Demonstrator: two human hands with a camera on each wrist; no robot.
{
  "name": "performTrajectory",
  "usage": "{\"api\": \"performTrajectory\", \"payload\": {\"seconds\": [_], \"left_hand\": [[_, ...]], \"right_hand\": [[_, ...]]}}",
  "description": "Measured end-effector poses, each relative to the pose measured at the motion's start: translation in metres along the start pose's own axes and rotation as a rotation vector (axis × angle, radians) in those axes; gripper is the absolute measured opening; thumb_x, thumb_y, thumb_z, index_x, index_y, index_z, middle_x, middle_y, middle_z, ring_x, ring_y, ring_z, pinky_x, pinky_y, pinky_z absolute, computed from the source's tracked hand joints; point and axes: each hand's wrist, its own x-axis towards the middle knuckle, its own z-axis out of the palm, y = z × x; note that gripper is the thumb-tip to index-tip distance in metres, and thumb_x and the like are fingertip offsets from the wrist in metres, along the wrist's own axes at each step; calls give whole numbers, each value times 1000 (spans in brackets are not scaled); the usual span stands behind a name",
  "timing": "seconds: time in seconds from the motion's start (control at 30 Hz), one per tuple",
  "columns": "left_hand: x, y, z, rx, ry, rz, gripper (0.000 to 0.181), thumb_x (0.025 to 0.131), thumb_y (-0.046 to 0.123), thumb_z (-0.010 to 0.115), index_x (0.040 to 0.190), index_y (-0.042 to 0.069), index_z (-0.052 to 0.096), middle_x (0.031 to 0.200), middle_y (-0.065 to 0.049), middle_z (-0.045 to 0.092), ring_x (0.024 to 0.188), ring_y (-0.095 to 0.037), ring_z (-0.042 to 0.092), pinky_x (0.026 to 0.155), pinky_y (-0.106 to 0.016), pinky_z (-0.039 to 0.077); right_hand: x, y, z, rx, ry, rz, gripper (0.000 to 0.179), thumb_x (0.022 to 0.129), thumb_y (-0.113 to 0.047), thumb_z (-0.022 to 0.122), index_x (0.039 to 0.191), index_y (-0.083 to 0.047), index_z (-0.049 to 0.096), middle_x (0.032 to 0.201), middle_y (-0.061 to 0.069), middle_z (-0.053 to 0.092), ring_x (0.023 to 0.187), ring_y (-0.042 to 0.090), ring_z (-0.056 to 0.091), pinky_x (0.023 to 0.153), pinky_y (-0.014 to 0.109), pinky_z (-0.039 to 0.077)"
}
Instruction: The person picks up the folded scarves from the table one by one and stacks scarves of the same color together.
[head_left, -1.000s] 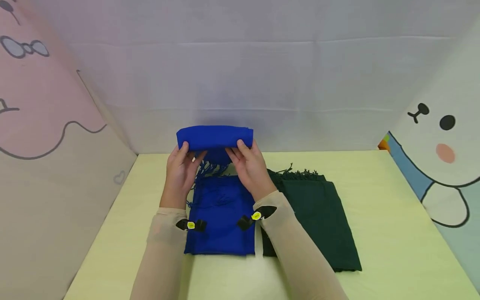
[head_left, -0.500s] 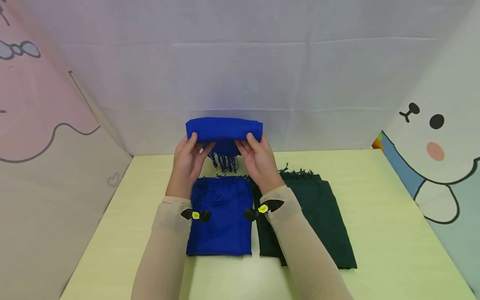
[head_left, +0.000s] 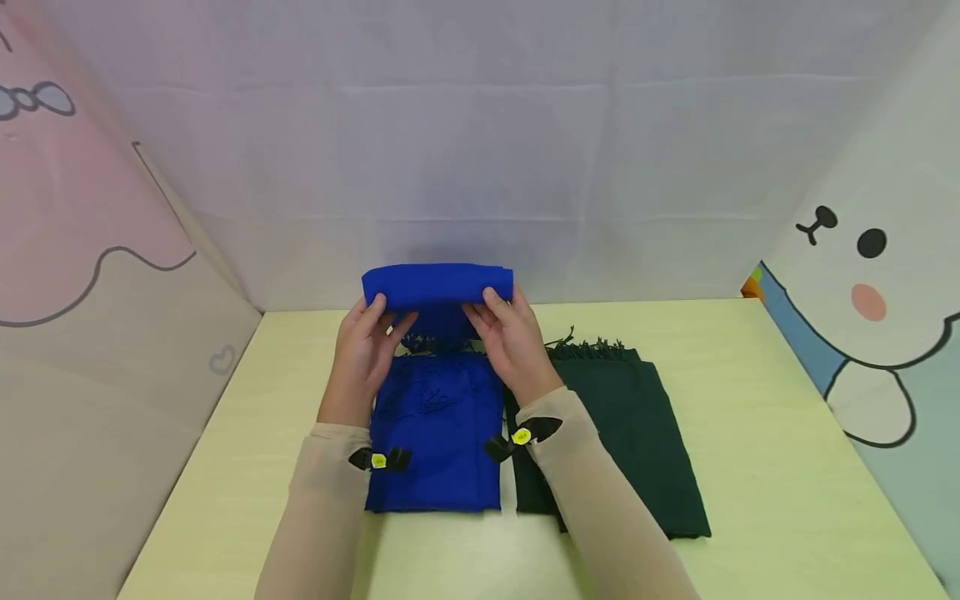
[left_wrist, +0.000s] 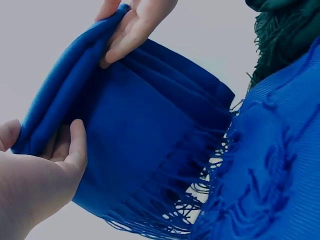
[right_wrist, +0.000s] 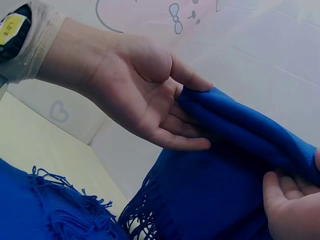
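Observation:
Both hands hold a blue fringed scarf (head_left: pixel 435 285) up above the far part of the table, its upper end folded over into a thick band. My left hand (head_left: pixel 360 354) pinches the band's left end, thumb on the near face and fingers behind. At the other end my right hand (head_left: pixel 517 346) grips it the same way. Below the band a flap hangs down, and its fringe (left_wrist: pixel 165 200) shows in the left wrist view. Under the hands lies a folded blue scarf (head_left: pixel 435 442) with tassels along its far edge.
A dark green fringed scarf (head_left: pixel 622 433) lies folded to the right, partly behind the right forearm. The pale yellow table (head_left: pixel 765 433) meets a whitish back wall (head_left: pixel 480 158). Cartoon-printed side panels (head_left: pixel 862 333) stand left and right.
Both hands rose a little with the scarf, its fringe swinging free, then came lower again. The hanging fringe now overlaps the far edge of the folded blue scarf in the head view.

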Motion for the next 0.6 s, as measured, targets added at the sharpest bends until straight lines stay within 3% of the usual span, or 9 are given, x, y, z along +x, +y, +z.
{"api": "performTrajectory", "payload": {"seconds": [0.27,0.6], "left_hand": [[-18,-2,-11,46,21,-14,33,106,19,48,135,3,52,114,-5,57,113,-19,56,111,-46,41],[-37,-2,-14,113,48,-5,26,106,19,50,125,4,59,106,-4,61,103,-17,60,104,-41,48]], "right_hand": [[-15,7,-3,-65,15,35,51,104,-11,52,153,-8,34,146,16,46,135,28,49,112,39,40],[-38,13,-4,-140,22,41,40,105,-12,52,143,-6,42,138,15,49,133,28,50,112,39,40]]}}
